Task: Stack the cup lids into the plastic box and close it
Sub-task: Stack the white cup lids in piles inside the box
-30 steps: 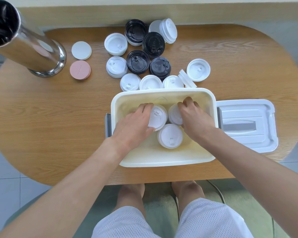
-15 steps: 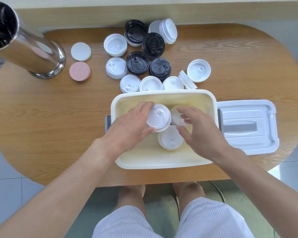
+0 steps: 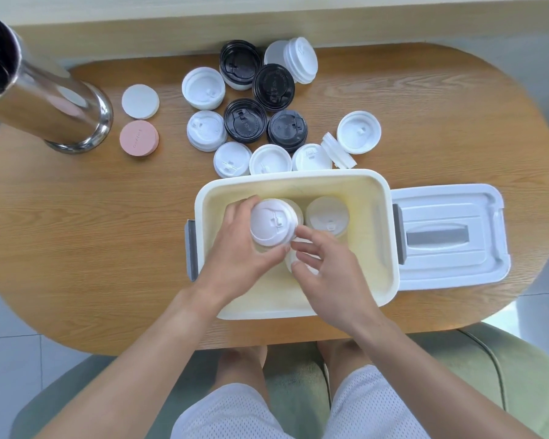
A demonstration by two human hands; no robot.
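1. Your left hand has lifted its white lid stack higher and nearer inside the plastic box, fingers closed around it.
2. Your right hand has left the far stack; its fingers, loosely curled and empty, now touch the lifted stack.
3. Many lids remain on the surface; the box cover lies beside it, so closing looks far off.

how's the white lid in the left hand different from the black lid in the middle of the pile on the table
The white lid is gripped by the left hand above the plastic box; the black lid lies loose on the table behind the box. One is white, the other black. The right hand reaches toward the white lid; nothing touches the black one. Both are round cup lids.
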